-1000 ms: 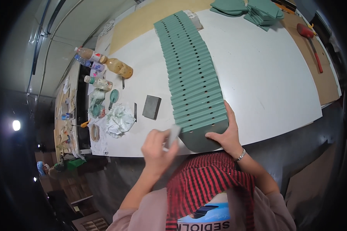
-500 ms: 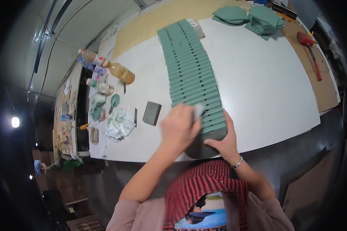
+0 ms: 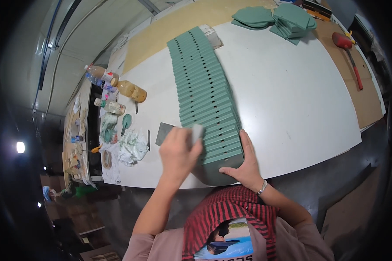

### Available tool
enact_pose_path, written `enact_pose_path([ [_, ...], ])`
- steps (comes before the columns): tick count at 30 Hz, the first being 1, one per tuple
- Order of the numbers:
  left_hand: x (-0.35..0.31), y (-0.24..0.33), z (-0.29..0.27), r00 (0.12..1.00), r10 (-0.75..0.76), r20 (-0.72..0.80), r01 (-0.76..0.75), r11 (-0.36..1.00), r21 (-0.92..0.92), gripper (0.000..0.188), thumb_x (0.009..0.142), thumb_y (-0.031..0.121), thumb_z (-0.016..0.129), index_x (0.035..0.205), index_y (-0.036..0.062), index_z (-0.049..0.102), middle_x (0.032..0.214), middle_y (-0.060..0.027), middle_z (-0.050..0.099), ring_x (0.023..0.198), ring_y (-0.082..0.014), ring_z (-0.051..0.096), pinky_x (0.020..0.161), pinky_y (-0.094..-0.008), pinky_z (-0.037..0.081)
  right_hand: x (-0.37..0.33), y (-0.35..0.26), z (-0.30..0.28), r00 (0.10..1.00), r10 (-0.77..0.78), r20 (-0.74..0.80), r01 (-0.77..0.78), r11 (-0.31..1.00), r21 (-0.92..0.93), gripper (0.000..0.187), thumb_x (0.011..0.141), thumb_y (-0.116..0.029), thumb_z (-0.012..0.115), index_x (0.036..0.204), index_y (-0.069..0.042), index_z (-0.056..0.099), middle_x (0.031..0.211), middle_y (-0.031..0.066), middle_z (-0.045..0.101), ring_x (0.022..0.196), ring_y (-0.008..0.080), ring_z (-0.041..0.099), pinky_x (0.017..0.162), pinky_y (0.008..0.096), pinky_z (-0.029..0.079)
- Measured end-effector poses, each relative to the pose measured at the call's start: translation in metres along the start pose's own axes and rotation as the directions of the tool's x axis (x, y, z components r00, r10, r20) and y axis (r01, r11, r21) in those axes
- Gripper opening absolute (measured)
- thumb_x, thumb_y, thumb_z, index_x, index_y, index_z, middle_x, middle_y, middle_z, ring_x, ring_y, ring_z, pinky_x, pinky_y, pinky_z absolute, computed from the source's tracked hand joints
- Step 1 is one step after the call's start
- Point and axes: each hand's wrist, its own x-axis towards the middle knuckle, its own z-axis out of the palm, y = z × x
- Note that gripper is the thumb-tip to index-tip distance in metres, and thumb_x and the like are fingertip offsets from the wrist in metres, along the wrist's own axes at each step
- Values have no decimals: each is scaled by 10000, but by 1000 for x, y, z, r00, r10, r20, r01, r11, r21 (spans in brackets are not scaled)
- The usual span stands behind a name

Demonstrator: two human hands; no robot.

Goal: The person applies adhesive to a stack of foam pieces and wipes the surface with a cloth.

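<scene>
A long row of thin green panels [image 3: 200,87], overlapping like leaned cards and dotted with two lines of dark holes, runs from my front away across the table. My left hand [image 3: 177,152] is closed around a small light grey block [image 3: 197,133] at the row's left edge, near its close end. Gripping the close end is my right hand [image 3: 245,167], thumb on the darker front face and fingers along the right side. A dark grey rectangular block [image 3: 163,133] lies left of the row, partly covered by my left hand.
The white table [image 3: 287,95] carries bottles [image 3: 132,91], a crumpled white cloth [image 3: 133,148] and a tape roll [image 3: 106,159] at left. Stacked green pieces [image 3: 292,21] stand at the far right. A red mallet [image 3: 343,41] rests on brown cardboard [image 3: 366,95]. A white block [image 3: 211,37] touches the row's far end.
My left hand has moved left with the light grey block, from over the panels to their left edge, and now partly covers the dark grey block. My right hand keeps its hold.
</scene>
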Motion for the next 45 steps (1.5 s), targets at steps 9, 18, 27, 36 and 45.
enact_pose_path([
  [9, 28, 39, 35, 996, 75, -41, -74, 997, 27, 249, 781, 138, 798, 938, 37, 632, 805, -127, 587, 683, -318, 615, 598, -408, 494, 11, 17, -2, 992, -65, 108, 61, 998, 31, 1284, 615, -344, 939, 1603, -41, 177, 1650, 244, 183, 1525, 405, 215, 1239, 451, 248],
  [18, 34, 30, 21, 999, 37, -26, -39, 998, -46, 305, 767, 156, 805, 973, 32, 618, 848, -125, 593, 755, -325, 619, 637, -424, 500, 11, 18, -5, 989, -134, 58, 137, 989, -55, 1289, 604, -388, 948, 1594, -34, 202, 1640, 244, 209, 1496, 424, 272, 1214, 465, 297],
  [27, 42, 11, 20, 1000, 9, -30, -10, 1000, -26, 250, 756, 91, 792, 946, 28, 641, 796, -121, 609, 674, -275, 634, 595, -383, 503, 9, 15, -8, 990, -122, 63, 125, 992, -37, 1289, 607, -430, 938, 1593, -34, 209, 1633, 249, 219, 1490, 428, 282, 1210, 469, 300],
  [36, 40, -1, 15, 998, -59, 20, 59, 998, 5, 216, 749, 95, 775, 891, 38, 623, 773, -105, 594, 651, -274, 609, 595, -390, 497, 10, 19, -9, 989, -137, 56, 138, 990, -28, 1283, 598, -430, 943, 1588, -48, 224, 1627, 257, 228, 1482, 446, 285, 1206, 495, 299],
  [45, 80, 35, 42, 985, 170, -15, -170, 985, 29, 253, 793, 110, 779, 993, 43, 640, 797, -115, 581, 731, -285, 623, 641, -377, 497, 11, 19, -7, 985, -161, 67, 162, 987, -8, 1288, 587, -404, 956, 1586, -46, 227, 1629, 257, 221, 1482, 439, 290, 1204, 485, 309],
])
